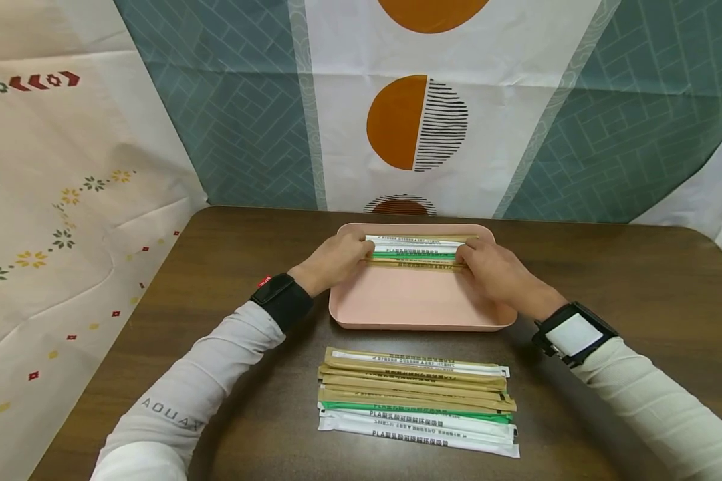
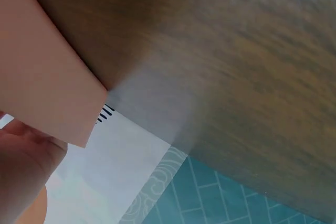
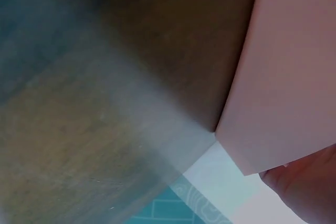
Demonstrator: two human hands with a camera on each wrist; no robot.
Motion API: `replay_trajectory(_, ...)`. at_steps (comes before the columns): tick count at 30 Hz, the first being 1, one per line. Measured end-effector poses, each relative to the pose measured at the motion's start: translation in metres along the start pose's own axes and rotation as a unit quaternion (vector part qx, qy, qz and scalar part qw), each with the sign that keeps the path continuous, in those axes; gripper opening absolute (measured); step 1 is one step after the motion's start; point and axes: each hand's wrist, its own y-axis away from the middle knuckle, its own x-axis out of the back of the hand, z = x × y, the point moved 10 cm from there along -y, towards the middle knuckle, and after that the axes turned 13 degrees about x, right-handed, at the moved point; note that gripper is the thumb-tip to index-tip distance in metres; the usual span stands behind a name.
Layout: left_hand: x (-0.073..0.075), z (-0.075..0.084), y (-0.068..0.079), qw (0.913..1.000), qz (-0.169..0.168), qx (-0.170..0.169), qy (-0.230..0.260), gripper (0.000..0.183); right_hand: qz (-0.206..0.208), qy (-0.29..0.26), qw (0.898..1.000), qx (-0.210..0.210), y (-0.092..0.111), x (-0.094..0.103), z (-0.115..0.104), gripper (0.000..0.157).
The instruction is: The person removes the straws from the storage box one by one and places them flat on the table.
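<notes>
At either end of a wrapped-straw bundle (image 1: 414, 250), the fingers (image 1: 364, 246) of our left hand (image 1: 338, 260) and right hand (image 1: 498, 268) are pinching it; the bundle is lying in the far half of the pink tray (image 1: 418, 300), while another straw pile (image 1: 415, 401) is resting nearer us on the desk (image 1: 253, 240).

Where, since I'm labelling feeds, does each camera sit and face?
Head: worn on the head, facing forward and down at the pink tray and wrapped straws; left hand, right hand and sleeved forearms show.
Left wrist: worn there, facing past the tray's side toward wooden table and printed backdrop; part of left hand shows.
Right wrist: worn there, facing past the tray's opposite side; part of right hand shows.
Both wrist views share tray, table, backdrop.
</notes>
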Motion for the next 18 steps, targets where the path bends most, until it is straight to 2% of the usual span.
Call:
replay_trajectory(3,-0.001,0.001,0.002,0.9999,-0.010,-0.002,0.009,0.006,-0.001,-0.008,1.000,0.005,0.000,-0.002,0.000,0.010)
replay_trajectory(6,0.003,0.002,0.006,1.0000,-0.006,-0.003,0.007,0.006,0.003,-0.012,1.000,0.012,0.002,-0.001,-0.003,0.010)
replay_trajectory(11,0.029,0.011,0.018,0.9989,0.042,-0.018,-0.002,0.004,0.050,-0.013,0.998,0.035,0.008,0.024,-0.017,0.015)
replay_trajectory(14,0.047,0.020,0.032,0.9969,0.072,-0.032,0.004,0.005,0.094,-0.007,0.994,0.058,0.016,0.047,-0.032,0.017)
replay_trajectory(18,0.067,0.036,0.062,0.9929,0.105,-0.054,0.006,0.010,0.139,0.009,0.985,0.101,0.033,0.071,-0.061,0.025)
